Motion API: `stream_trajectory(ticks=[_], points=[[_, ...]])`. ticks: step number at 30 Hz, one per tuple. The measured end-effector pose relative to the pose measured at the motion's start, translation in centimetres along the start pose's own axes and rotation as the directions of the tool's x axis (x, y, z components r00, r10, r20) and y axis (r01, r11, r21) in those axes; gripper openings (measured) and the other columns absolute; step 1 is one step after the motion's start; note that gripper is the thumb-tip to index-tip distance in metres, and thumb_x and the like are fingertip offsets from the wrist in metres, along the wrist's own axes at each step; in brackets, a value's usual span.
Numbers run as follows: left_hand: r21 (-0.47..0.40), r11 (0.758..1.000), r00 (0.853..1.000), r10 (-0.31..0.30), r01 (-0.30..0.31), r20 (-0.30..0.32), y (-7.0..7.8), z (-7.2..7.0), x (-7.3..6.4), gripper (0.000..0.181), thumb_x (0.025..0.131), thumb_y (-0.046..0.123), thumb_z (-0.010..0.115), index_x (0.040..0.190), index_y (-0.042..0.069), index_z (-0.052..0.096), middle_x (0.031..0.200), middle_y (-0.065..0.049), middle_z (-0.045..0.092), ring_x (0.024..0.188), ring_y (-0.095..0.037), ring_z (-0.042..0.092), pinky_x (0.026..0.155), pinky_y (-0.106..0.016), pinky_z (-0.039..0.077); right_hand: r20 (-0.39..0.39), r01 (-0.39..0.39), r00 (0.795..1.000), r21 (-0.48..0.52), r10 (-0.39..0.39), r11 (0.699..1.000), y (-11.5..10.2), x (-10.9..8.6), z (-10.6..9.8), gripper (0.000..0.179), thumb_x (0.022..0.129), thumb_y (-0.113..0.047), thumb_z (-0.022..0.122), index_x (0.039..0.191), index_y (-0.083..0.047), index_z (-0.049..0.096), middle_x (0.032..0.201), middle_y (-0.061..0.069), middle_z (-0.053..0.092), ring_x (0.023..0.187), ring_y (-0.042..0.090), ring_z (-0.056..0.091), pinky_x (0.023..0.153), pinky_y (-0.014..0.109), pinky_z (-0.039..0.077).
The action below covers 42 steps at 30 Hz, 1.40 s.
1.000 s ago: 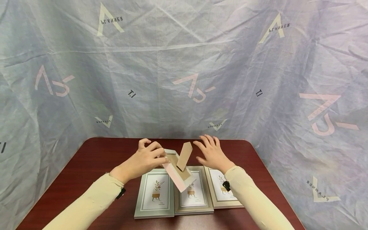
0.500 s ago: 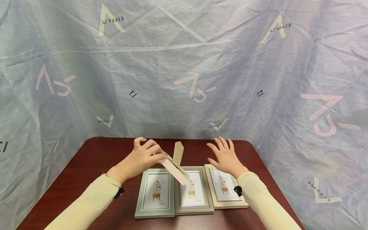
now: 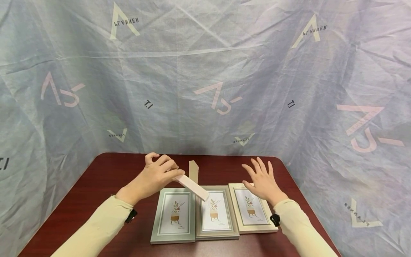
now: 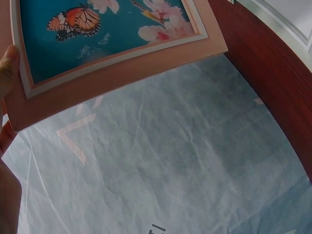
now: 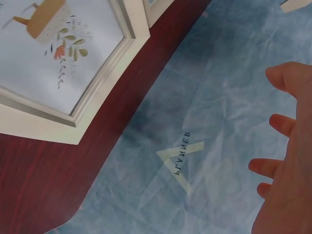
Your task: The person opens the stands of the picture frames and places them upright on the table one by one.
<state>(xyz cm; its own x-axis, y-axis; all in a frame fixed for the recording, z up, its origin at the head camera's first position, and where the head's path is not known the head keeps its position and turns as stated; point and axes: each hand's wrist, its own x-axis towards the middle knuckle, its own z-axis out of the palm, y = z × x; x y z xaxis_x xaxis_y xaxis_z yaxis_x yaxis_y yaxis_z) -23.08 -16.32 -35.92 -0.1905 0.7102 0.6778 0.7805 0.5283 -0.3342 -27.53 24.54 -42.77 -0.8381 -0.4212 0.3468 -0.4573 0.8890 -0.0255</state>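
Note:
In the head view my left hand (image 3: pixel 155 180) grips a pink picture frame (image 3: pixel 192 188) by its near left corner, raised and tilted above the table. A tan support leg (image 3: pixel 193 172) sticks up from the frame's back. The left wrist view shows the pink frame's front (image 4: pixel 136 73), with a butterfly and blossoms in its picture; a thumb presses its edge. My right hand (image 3: pixel 263 182) hovers with spread fingers over the top of a cream picture frame (image 3: pixel 257 229), holding nothing. In the right wrist view its fingers (image 5: pixel 267 167) are apart from everything.
A pale green picture frame (image 3: pixel 157 221) and a beige one (image 3: pixel 217 236) lie face up beside the cream one in a row. All three show a potted plant. They lie on a dark red table (image 3: pixel 125 167), with a grey printed cloth (image 3: pixel 179 71) hanging behind it.
The left hand has drawn the pink frame slightly left and turned it, so its back is now hidden and its edge faces the head view. The right hand has moved right and down, away from it.

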Motion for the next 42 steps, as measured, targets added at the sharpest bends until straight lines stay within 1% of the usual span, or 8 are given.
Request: stream_trajectory(ticks=[5, 8, 10, 12, 15, 28, 33, 42], points=[[-0.020, 1.000, 1.000, -0.011, 0.011, -0.019, -0.2, 0.0, -0.1, 0.038, 0.070, 0.012, 0.088, 0.102, 0.021, 0.069, 0.090, 0.005, 0.058, 0.091, -0.019, 0.055, 0.082, -0.056, 0.027, 0.000, 0.002, 1.000, -0.002, -0.002, 1.000, -0.1, -0.3, 0.0, 0.060, 0.091, -0.037, 0.066, 0.143, -0.013, 0.050, 0.151, 0.025, 0.035, 0.144, 0.044, 0.018, 0.109, 0.069, 0.006], [-0.038, 0.999, 0.999, -0.030, 0.029, -0.030, -0.2, 0.0, -0.2, 0.028, 0.078, 0.015, 0.081, 0.103, 0.019, 0.069, 0.090, 0.004, 0.057, 0.088, -0.019, 0.054, 0.081, -0.058, 0.026, -0.009, 0.017, 1.000, 0.010, -0.017, 1.000, -0.5, -0.4, -0.2, 0.059, 0.091, -0.036, 0.066, 0.143, -0.013, 0.050, 0.151, 0.025, 0.036, 0.145, 0.043, 0.018, 0.109, 0.069, 0.005], [-0.041, 0.998, 0.998, -0.045, 0.043, -0.036, -0.3, 0.0, -0.2, 0.012, 0.092, 0.022, 0.069, 0.103, 0.017, 0.069, 0.089, 0.004, 0.056, 0.086, -0.019, 0.052, 0.081, -0.058, 0.026, -0.015, 0.029, 0.999, 0.017, -0.028, 0.999, -0.8, -0.5, -0.3, 0.059, 0.091, -0.036, 0.066, 0.143, -0.013, 0.051, 0.150, 0.025, 0.037, 0.145, 0.043, 0.018, 0.109, 0.068, 0.005], [-0.043, 0.998, 0.998, -0.054, 0.052, -0.042, -0.3, -0.1, -0.1, 0.022, 0.102, 0.030, 0.052, 0.105, 0.016, 0.069, 0.089, 0.004, 0.055, 0.083, -0.019, 0.049, 0.080, -0.058, 0.026, -0.022, 0.037, 0.999, 0.024, -0.036, 0.999, -1.1, -0.5, -0.3, 0.058, 0.091, -0.035, 0.066, 0.142, -0.012, 0.051, 0.150, 0.024, 0.037, 0.145, 0.043, 0.019, 0.110, 0.068, 0.004], [-0.045, 0.997, 0.997, -0.062, 0.060, -0.055, -0.3, 0.0, -0.1, 0.038, 0.108, 0.035, 0.034, 0.107, 0.016, 0.067, 0.089, 0.004, 0.052, 0.080, -0.019, 0.044, 0.078, -0.058, 0.025, -0.033, 0.050, 0.998, 0.023, -0.049, 0.999, -1.6, -0.6, -0.3, 0.057, 0.091, -0.034, 0.067, 0.141, -0.012, 0.052, 0.149, 0.024, 0.039, 0.145, 0.042, 0.020, 0.110, 0.067, 0.005], [-0.047, 0.991, 0.989, -0.129, 0.126, -0.075, -0.6, 0.8, 0.0, 0.040, 0.108, 0.036, 0.032, 0.112, 0.013, 0.064, 0.091, -0.002, 0.049, 0.080, -0.022, 0.038, 0.077, -0.059, 0.024, -0.103, 0.118, 0.988, 0.035, -0.114, 0.992, -3.6, -1.0, -0.3, 0.054, 0.091, -0.031, 0.067, 0.140, -0.013, 0.054, 0.147, 0.023, 0.041, 0.143, 0.042, 0.024, 0.108, 0.068, 0.011], [-0.060, 0.981, 0.978, -0.189, 0.184, -0.085, -0.8, 1.2, 0.0, 0.046, 0.108, 0.038, 0.031, 0.111, 0.010, 0.067, 0.090, -0.004, 0.048, 0.081, -0.024, 0.037, 0.076, -0.061, 0.022, -0.167, 0.170, 0.972, 0.025, -0.164, 0.985, -4.5, -1.1, 0.0, 0.053, 0.089, -0.031, 0.068, 0.137, -0.012, 0.055, 0.143, 0.023, 0.044, 0.140, 0.043, 0.029, 0.106, 0.069, 0.014], [-0.086, 0.958, 0.959, -0.278, 0.273, -0.060, -1.0, 1.5, -0.4, 0.047, 0.107, 0.040, 0.032, 0.108, 0.012, 0.069, 0.090, -0.004, 0.047, 0.081, -0.025, 0.036, 0.076, -0.060, 0.021, -0.153, 0.192, 0.971, 0.035, -0.184, 0.981, -6.2, -1.9, 0.8, 0.054, 0.090, -0.034, 0.068, 0.138, -0.013, 0.056, 0.145, 0.020, 0.045, 0.141, 0.039, 0.030, 0.108, 0.067, 0.015]])
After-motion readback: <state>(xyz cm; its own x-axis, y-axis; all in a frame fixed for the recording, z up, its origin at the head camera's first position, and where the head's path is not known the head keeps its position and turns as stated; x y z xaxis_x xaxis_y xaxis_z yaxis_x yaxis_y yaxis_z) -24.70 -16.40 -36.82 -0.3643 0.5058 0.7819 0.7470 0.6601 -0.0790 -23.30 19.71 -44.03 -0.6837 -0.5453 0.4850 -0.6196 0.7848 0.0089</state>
